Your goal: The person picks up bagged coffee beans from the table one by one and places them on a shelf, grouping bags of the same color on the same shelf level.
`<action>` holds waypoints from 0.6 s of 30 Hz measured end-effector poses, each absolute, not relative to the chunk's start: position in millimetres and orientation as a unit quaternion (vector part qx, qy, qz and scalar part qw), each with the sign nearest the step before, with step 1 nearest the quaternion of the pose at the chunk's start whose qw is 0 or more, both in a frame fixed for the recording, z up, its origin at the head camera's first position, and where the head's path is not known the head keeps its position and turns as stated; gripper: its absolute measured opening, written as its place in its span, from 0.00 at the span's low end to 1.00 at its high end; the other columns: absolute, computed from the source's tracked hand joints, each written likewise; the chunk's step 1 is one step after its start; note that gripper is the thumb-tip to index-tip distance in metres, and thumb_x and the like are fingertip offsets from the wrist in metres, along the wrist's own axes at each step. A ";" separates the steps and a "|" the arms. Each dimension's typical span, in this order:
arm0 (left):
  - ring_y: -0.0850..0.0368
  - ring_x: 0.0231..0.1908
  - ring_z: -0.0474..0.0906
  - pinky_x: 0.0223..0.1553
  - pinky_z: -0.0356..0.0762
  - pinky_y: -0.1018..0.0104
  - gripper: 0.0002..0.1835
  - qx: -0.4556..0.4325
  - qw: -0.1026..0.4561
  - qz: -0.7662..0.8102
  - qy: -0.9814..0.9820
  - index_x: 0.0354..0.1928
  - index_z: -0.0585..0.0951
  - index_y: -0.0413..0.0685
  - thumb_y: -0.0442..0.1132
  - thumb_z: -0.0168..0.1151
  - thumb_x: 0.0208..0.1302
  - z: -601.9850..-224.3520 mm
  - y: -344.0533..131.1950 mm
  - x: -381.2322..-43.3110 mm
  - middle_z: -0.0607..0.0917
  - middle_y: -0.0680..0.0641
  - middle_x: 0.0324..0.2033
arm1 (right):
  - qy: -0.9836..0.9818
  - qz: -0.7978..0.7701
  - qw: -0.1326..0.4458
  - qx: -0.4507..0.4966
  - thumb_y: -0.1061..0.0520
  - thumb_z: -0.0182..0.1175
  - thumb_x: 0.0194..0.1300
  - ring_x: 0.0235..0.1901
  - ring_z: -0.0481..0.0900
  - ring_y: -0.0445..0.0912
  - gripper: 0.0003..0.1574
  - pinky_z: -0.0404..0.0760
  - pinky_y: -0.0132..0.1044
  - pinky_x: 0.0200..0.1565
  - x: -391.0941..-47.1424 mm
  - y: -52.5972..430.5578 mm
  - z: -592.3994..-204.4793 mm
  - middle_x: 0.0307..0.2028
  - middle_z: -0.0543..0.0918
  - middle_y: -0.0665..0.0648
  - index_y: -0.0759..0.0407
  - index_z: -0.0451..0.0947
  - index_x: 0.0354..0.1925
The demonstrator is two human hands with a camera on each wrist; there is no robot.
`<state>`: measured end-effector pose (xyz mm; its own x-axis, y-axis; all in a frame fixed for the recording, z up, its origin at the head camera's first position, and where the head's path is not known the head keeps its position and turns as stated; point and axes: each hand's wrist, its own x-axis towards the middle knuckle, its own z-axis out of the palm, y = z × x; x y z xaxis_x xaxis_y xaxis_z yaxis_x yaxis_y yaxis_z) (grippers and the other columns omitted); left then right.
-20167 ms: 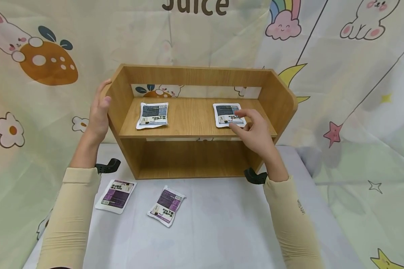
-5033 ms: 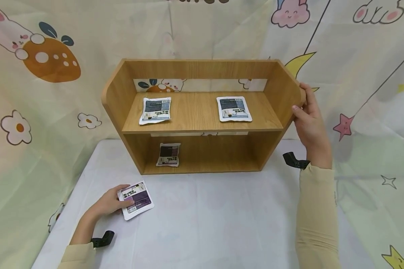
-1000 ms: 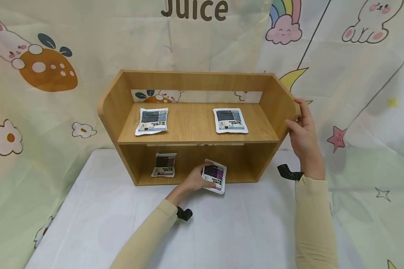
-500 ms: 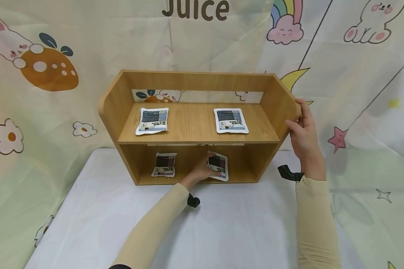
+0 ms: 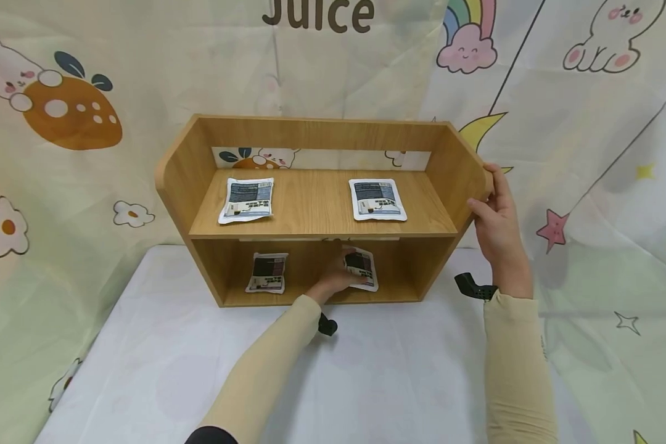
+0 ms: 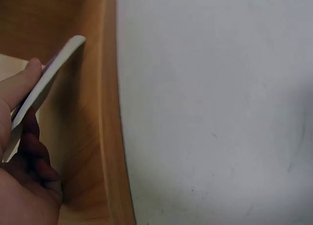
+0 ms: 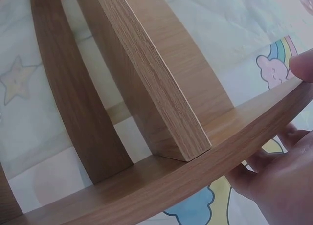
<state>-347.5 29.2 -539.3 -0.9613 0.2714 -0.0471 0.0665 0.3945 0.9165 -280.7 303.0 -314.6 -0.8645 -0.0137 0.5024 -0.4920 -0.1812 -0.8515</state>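
Observation:
My left hand (image 5: 335, 274) reaches into the lower tier of the wooden shelf (image 5: 322, 229) and pinches a purple-and-white packet (image 5: 362, 269) between thumb and fingers. In the left wrist view the packet (image 6: 51, 73) is seen edge-on, tilted, close over the lower board. My right hand (image 5: 502, 237) grips the front edge of the shelf's right side panel, thumb inside and fingers outside. A second purple packet (image 5: 267, 273) lies at the left of the lower tier. On the upper tier lie two blue-and-white packets, one left (image 5: 246, 200) and one right (image 5: 378, 199).
The shelf stands on a white-covered table (image 5: 161, 345), against a cartoon-printed cloth backdrop (image 5: 333, 68). The upper board overhangs my left hand. Open slots show at the shelf's back.
Over the last second my left hand has carried the purple packet from the shelf's front edge deeper into the lower tier. My right hand keeps its grip on the side panel.

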 end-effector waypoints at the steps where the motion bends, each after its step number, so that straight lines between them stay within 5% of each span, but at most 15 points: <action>1: 0.49 0.60 0.64 0.61 0.63 0.56 0.48 0.100 0.091 0.536 0.833 0.70 0.63 0.53 0.45 0.78 0.48 -540.1 29.8 -347.2 0.61 0.46 0.68 | -0.620 0.740 0.162 0.206 0.74 0.48 0.68 0.65 0.56 0.54 0.35 0.56 0.52 0.63 -281.0 302.5 -314.7 0.66 0.59 0.59 0.49 0.62 0.68; 11: 0.50 0.57 0.67 0.59 0.66 0.56 0.49 0.114 0.084 0.479 0.866 0.71 0.61 0.52 0.49 0.76 0.49 -554.2 33.8 -347.5 0.69 0.46 0.61 | -0.613 0.742 0.163 0.217 0.75 0.47 0.68 0.64 0.56 0.54 0.35 0.54 0.52 0.62 -284.6 301.4 -318.8 0.65 0.59 0.60 0.51 0.63 0.67; 18: 0.51 0.61 0.64 0.61 0.63 0.56 0.48 0.132 0.068 0.447 0.882 0.72 0.62 0.52 0.50 0.75 0.51 -554.5 38.6 -348.0 0.66 0.47 0.65 | -0.613 0.743 0.166 0.213 0.75 0.48 0.67 0.65 0.55 0.54 0.36 0.56 0.51 0.63 -284.6 304.0 -317.9 0.67 0.59 0.60 0.51 0.62 0.68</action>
<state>-348.0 38.6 -554.5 -0.9561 0.2929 -0.0018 0.1718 0.5656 0.8066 -284.6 304.0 -317.9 -0.8548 -0.0147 0.5187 -0.5065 -0.1933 -0.8403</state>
